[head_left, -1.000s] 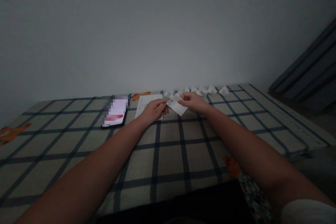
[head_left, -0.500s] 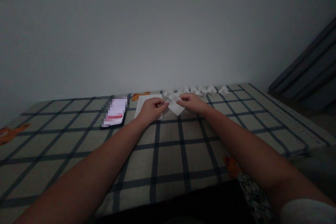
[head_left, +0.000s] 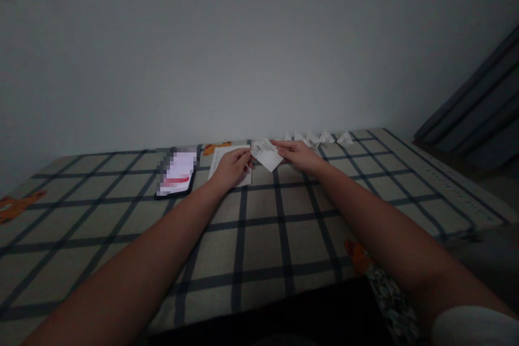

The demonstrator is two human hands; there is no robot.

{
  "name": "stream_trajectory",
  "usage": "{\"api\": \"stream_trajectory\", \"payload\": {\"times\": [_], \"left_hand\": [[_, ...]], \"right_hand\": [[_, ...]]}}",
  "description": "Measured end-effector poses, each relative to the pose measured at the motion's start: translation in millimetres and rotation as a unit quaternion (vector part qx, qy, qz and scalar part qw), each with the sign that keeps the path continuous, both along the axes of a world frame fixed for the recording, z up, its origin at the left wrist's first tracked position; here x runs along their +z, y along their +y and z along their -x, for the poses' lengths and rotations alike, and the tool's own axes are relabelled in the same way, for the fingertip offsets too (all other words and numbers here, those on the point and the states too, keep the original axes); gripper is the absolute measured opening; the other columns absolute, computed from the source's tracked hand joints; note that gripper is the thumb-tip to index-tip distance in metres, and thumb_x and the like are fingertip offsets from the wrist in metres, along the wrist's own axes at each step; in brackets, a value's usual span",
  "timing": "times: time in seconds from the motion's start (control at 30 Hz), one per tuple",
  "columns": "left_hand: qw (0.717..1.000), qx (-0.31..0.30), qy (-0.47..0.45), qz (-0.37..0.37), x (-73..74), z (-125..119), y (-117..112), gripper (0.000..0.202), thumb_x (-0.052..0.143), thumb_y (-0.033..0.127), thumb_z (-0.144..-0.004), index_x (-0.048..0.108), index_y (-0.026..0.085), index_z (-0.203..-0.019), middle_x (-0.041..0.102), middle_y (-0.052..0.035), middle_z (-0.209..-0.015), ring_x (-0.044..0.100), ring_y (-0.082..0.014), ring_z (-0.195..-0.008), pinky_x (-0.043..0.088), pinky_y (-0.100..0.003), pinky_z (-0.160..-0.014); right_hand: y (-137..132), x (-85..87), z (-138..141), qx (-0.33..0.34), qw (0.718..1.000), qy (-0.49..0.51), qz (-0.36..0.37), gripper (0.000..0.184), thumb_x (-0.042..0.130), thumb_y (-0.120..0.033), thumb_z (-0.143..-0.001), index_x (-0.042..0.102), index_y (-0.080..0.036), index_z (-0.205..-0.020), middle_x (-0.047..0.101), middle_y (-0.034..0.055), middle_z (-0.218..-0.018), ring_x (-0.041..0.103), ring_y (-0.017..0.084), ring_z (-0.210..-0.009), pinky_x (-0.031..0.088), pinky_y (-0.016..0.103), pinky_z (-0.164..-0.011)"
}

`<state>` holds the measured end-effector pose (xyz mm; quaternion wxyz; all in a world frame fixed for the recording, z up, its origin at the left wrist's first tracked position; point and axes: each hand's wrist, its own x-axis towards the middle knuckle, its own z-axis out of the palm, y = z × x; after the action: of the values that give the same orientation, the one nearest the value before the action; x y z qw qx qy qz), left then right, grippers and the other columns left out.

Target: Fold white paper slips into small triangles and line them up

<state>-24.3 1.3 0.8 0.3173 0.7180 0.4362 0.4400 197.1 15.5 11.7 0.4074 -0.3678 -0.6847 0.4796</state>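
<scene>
Both my arms reach forward over a checked cloth (head_left: 259, 227) in dim light. A small folded piece of white printed paper (head_left: 266, 154) is held between my two hands, lifted a little off the cloth. My left hand (head_left: 233, 167) pinches its left edge with closed fingers. My right hand (head_left: 298, 155) grips its right side, fingers pressed together on it. A flat white sheet (head_left: 224, 161) lies under my left hand.
A phone (head_left: 177, 173) with a lit screen lies left of the sheet. Several small folded white paper shapes (head_left: 320, 138) stand in a row along the far edge by the grey wall. Orange prints mark the cloth. A dark slanted panel (head_left: 474, 113) stands at right.
The folded paper has risen slightly and shifted toward the far edge between my hands. My right hand's fingers have stretched further along it. The camera view has barely moved.
</scene>
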Motion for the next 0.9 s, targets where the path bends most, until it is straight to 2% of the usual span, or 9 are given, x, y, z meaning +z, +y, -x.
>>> {"api": "stream_trajectory", "payload": {"times": [0.2, 0.3, 0.4, 0.53, 0.6, 0.7, 0.8, 0.9], "left_hand": [[1.000, -0.005, 0.023, -0.009, 3.9, -1, -4, 0.033, 0.041, 0.037, -0.085, 0.065, 0.015, -0.093, 0.056, -0.0005, -0.060, 0.050, -0.0120, -0.052, 0.038, -0.023, -0.050], [0.996, 0.016, 0.069, -0.060, 6.8, -1, -7, 0.033, 0.041, 0.036, -0.086, 0.066, 0.016, -0.094, 0.061, -0.0014, -0.067, 0.052, -0.0119, -0.056, 0.040, -0.023, -0.055], [0.989, 0.026, 0.101, -0.102, 8.8, -2, -11, 0.033, 0.042, 0.037, -0.086, 0.066, 0.017, -0.099, 0.064, -0.0034, -0.079, 0.054, -0.0128, -0.064, 0.042, -0.024, -0.060], [0.990, 0.013, 0.091, -0.108, 10.4, -4, -15, 0.034, 0.043, 0.039, -0.086, 0.064, 0.018, -0.102, 0.065, -0.0049, -0.088, 0.056, -0.0134, -0.068, 0.043, -0.024, -0.062], [0.995, 0.013, 0.061, -0.083, 10.3, -5, -15, 0.037, 0.043, 0.044, -0.086, 0.065, 0.017, -0.098, 0.065, -0.0044, -0.081, 0.055, -0.0128, -0.064, 0.042, -0.024, -0.059], [1.000, 0.006, -0.015, 0.000, 7.4, -5, -12, 0.049, 0.037, 0.053, -0.085, 0.066, 0.014, -0.089, 0.063, -0.0042, -0.069, 0.053, -0.0124, -0.056, 0.041, -0.024, -0.054], [0.994, -0.023, -0.071, 0.080, 2.0, -5, -7, 0.060, 0.030, 0.060, -0.085, 0.067, 0.012, -0.087, 0.066, -0.0074, -0.071, 0.053, -0.0123, -0.053, 0.040, -0.025, -0.051], [0.990, -0.063, -0.051, 0.113, -2.3, -3, -3, 0.065, 0.028, 0.061, -0.085, 0.069, 0.011, -0.082, 0.065, -0.0086, -0.065, 0.053, -0.0126, -0.051, 0.037, -0.025, -0.050]], "right_hand": [[-2, 2.3, -1, -0.004, 0.999, -0.030, -0.020, 0.045, 0.050, -0.026, -0.082, 0.052, -0.015, -0.125, 0.065, 0.0086, -0.102, 0.058, 0.011, -0.074, 0.050, 0.027, -0.070], [-4, 3.2, -1, -0.021, 0.997, -0.057, -0.046, 0.038, 0.053, -0.028, -0.080, 0.060, -0.016, -0.115, 0.066, 0.0071, -0.104, 0.060, 0.013, -0.081, 0.048, 0.028, -0.075], [-6, 3.5, 2, -0.010, 0.995, -0.068, -0.068, 0.029, 0.057, -0.030, -0.077, 0.067, -0.016, -0.101, 0.067, 0.0051, -0.097, 0.061, 0.015, -0.083, 0.047, 0.028, -0.076], [-7, 2.3, 4, -0.026, 0.992, -0.075, -0.102, 0.025, 0.060, -0.035, -0.075, 0.068, -0.015, -0.087, 0.068, 0.0043, -0.084, 0.060, 0.015, -0.075, 0.046, 0.027, -0.069], [-6, 1.9, 4, -0.048, 0.986, -0.084, -0.135, 0.026, 0.059, -0.038, -0.075, 0.068, -0.015, -0.085, 0.066, 0.0034, -0.077, 0.058, 0.014, -0.069, 0.044, 0.026, -0.064], [-8, 3.0, 5, -0.093, 0.965, -0.106, -0.223, 0.025, 0.059, -0.037, -0.076, 0.067, -0.015, -0.086, 0.064, 0.0033, -0.077, 0.055, 0.013, -0.067, 0.042, 0.024, -0.061], [-12, 5.7, 7, -0.127, 0.938, -0.116, -0.301, 0.017, 0.056, -0.027, -0.078, 0.065, -0.016, -0.088, 0.064, 0.0045, -0.085, 0.056, 0.013, -0.075, 0.041, 0.024, -0.062], [-15, 7.6, 9, -0.094, 0.918, -0.128, -0.363, 0.016, 0.051, -0.012, -0.075, 0.063, -0.017, -0.084, 0.063, 0.0047, -0.088, 0.056, 0.015, -0.084, 0.043, 0.027, -0.074]]}}
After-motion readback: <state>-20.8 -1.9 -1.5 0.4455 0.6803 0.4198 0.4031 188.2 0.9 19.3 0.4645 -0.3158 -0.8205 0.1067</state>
